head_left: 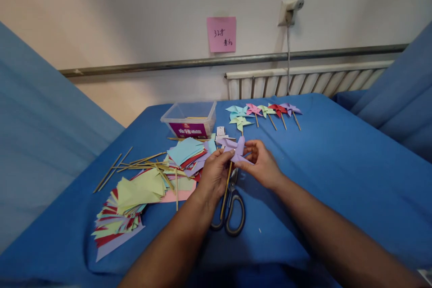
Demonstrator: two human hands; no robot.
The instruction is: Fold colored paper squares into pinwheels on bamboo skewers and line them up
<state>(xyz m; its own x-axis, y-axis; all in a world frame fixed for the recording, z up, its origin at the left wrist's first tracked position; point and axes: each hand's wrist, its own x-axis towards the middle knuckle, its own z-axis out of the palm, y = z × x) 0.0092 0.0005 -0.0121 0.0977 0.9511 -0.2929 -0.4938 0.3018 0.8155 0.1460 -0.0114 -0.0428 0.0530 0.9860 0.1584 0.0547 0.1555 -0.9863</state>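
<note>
A purple paper pinwheel (238, 149) on a thin wooden stick (227, 189) is held up over the middle of the table. My left hand (216, 172) is closed on it, thumb near the pinwheel's centre, with the stick running down below the fingers. From the other side my right hand (261, 164) pinches the pinwheel's right-hand blade between thumb and fingers. Beneath the hands lie black-handled scissors (235, 211), their blades partly hidden.
Left of the hands lie coloured paper squares (141, 189) and loose sticks (145, 162). Behind them stands a clear plastic box (189, 112) beside a small white box (220, 131). Several finished pinwheels (278, 109) lie at the back of the blue-covered table (324, 175). Curtains hang both sides.
</note>
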